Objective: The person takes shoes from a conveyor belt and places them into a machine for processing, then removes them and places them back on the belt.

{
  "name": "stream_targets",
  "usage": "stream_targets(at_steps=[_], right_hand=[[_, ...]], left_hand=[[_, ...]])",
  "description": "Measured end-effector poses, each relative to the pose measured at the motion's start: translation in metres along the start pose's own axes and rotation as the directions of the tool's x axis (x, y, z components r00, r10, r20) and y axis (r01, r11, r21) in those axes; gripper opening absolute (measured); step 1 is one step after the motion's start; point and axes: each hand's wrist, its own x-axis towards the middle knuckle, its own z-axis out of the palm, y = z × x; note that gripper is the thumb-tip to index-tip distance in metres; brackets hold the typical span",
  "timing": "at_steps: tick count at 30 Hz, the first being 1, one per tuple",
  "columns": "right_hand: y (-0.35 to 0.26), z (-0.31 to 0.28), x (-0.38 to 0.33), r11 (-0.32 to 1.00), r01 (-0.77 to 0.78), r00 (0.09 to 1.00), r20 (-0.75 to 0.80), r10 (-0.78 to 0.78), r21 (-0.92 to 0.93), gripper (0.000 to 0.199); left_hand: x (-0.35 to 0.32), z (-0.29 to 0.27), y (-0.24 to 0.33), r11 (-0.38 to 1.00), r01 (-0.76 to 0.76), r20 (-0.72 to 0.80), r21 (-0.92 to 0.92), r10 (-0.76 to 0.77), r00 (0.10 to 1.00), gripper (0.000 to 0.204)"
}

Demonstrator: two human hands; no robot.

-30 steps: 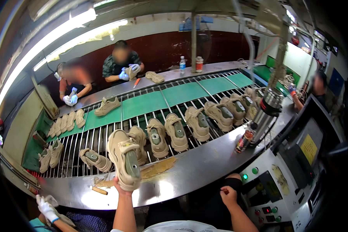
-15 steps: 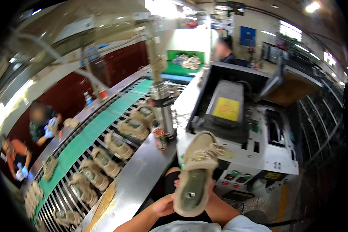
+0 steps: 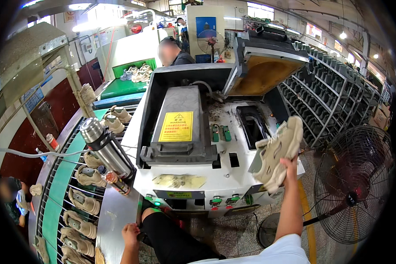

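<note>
Beige sneaker [image 3: 279, 152] right of centre, my right hand [image 3: 290, 169] gripping its sole side; long axis slants lower left to upper right, beside black machine recess [image 3: 252, 125]. Left hand [image 3: 130, 234] lower left, well apart, fingers curled; cannot tell if holding anything.

A steel thermos [image 3: 108, 148] stands beside a small bottle [image 3: 117, 184], while a large floor fan [image 3: 351, 199] stands before metal racks [image 3: 340, 93].

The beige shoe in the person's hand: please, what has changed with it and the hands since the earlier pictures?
The beige shoe passed from the left hand, through both hands, to the right hand alone, now beside the white machine. The left hand let go and moved left. The view turned right. Other shoes remain on the conveyor.
</note>
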Motion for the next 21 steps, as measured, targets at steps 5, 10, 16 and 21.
stream_targets(at_steps=[5, 10, 16, 21], right_hand=[[-0.041, 0.031, 0.129, 0.943, 0.038, 0.998, -0.043, -0.055, -0.331, 0.103], [-0.022, 0.078, 0.232, 0.371, 0.019, 0.999, -0.002, -0.055, -0.929, 0.106], [0.016, 0.13, 0.246, 0.005, -0.107, 0.98, -0.105, 0.167, -0.994, 0.106], [0.021, 0.135, 0.247, -0.089, -0.092, 0.97, -0.11, 0.216, -0.992, 0.106]], left_hand=[[0.023, 0.007, 0.003, 0.997, 0.005, -0.043, 0.078, -0.001, 0.999, 0.015], [0.029, -0.01, -0.032, 0.992, 0.123, -0.083, -0.027, -0.125, 0.989, 0.014], [0.025, -0.021, -0.039, 0.977, 0.178, -0.104, -0.115, -0.19, 0.976, 0.015], [0.023, -0.018, -0.038, 0.967, 0.22, -0.117, -0.129, -0.235, 0.965, 0.016]])
